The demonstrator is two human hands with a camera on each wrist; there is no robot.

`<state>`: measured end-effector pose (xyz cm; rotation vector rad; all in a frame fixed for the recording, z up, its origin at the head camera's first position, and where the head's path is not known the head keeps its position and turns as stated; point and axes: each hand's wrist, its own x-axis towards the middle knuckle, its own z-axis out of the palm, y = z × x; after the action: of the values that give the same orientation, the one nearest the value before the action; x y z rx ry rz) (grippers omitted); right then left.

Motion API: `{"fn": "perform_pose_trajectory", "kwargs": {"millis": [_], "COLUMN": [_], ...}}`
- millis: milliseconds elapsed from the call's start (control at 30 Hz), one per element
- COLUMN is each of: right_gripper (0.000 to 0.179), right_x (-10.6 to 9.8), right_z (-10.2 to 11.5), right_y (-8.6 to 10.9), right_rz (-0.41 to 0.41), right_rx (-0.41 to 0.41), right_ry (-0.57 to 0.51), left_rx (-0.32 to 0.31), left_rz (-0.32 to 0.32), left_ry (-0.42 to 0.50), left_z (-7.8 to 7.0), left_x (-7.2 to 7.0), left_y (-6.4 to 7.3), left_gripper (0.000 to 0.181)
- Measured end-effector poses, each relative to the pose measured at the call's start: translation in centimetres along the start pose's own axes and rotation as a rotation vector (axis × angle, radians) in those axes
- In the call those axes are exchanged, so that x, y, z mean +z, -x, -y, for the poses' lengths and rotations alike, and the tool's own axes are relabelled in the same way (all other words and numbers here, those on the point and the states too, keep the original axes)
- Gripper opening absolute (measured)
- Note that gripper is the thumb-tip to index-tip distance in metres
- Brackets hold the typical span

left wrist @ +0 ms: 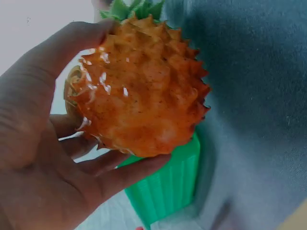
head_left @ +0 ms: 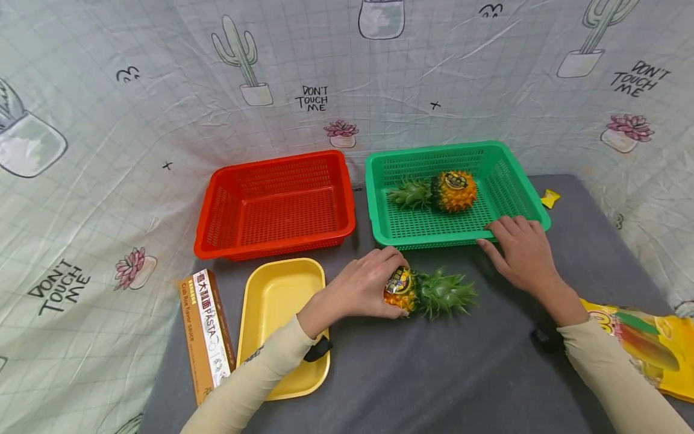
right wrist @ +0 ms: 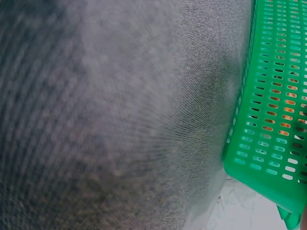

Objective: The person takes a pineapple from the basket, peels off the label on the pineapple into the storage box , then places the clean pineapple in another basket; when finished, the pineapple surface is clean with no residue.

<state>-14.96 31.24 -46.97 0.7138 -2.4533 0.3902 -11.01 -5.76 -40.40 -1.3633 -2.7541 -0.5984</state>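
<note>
At the middle of the dark grey tabletop (head_left: 434,374), just in front of the green basket (head_left: 434,243), the left hand (head_left: 365,284) holds a small orange pineapple (head_left: 411,294) lying on its side. The fruit sits between the thumb and the other fingers, which are parted to about its width and bent around its body; its base faces the palm. In the left wrist view the thumb reaches along one side to the base of the leaves, and the fingers curve against the opposite side. The leafy crown (head_left: 447,294) sticks out past the fingertips, toward the right. A dark and gold sticker (head_left: 399,281) shows beside the fingers. Whether the fruit touches the cloth, I cannot tell.

The right hand (head_left: 517,252) is at the near rim of the green basket, close to its right corner, fingers slightly bent over the edge and thumb spread apart in front of the wall. Whether it grips the rim, I cannot tell.

Inside the green basket a second pineapple (head_left: 456,191) lies on its side, crown to the left. Left of that basket stands a red basket (head_left: 273,246), with a yellow tray (head_left: 273,289) in front of it and a pasta box (head_left: 208,331) beside the tray. A yellow bag with a mango picture (head_left: 642,346) lies by the right forearm.
</note>
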Motion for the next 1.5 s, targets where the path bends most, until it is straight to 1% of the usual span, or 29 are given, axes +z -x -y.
{"fn": "perform_pose_trajectory", "kwargs": {"millis": [167, 300, 467, 567, 667, 867, 1033, 1233, 1333, 1500], "right_gripper": [0.064, 0.061, 0.061, 0.061, 0.062, 0.062, 0.061, 0.062, 0.058, 0.039], "right_x": [-0.1, -0.2, -0.1, 0.0, 0.0, 0.1, 0.1, 0.0, -0.2, -0.6], "right_z": [0.1, 0.1, 0.1, 0.2, 0.2, 0.2, 0.1, 0.1, 0.1, 0.4], "right_y": [0.0, 0.0, -0.1, 0.0, 0.0, 0.0, -0.1, -0.1, 0.0, -0.1], "right_rz": [-0.004, -0.009, -0.011, -0.012, -0.013, -0.015, -0.019, -0.008, 0.003, 0.036], "right_rx": [0.002, -0.002, -0.004, -0.002, 0.002, 0.001, -0.004, -0.004, -0.003, 0.016], "right_ry": [0.003, 0.003, 0.000, 0.005, 0.005, 0.004, 0.001, -0.009, -0.010, -0.037], "left_rx": [0.013, 0.024, 0.031, 0.031, 0.024, 0.031, 0.026, 0.072, 0.076, 0.058], "left_rz": [0.005, 0.018, 0.069, 0.105, 0.129, 0.137, 0.149, 0.150, 0.159, 0.170], "left_ry": [-0.019, -0.036, -0.053, -0.056, -0.049, -0.044, -0.042, -0.059, -0.060, -0.049], "left_z": [0.1, 0.1, -0.1, -0.2, -0.3, -0.3, -0.3, -0.4, -0.5, -0.5], "left_x": [0.2, 0.3, 0.5, 0.9, 1.3, 1.8, 1.9, 1.7, 1.7, 1.6], "left_y": [0.0, -0.4, -0.9, -1.3, -1.6, -1.9, -1.8, -1.9, -1.9, -1.9], "left_gripper": [0.072, 0.073, 0.075, 0.075, 0.075, 0.077, 0.080, 0.081, 0.082, 0.085]}}
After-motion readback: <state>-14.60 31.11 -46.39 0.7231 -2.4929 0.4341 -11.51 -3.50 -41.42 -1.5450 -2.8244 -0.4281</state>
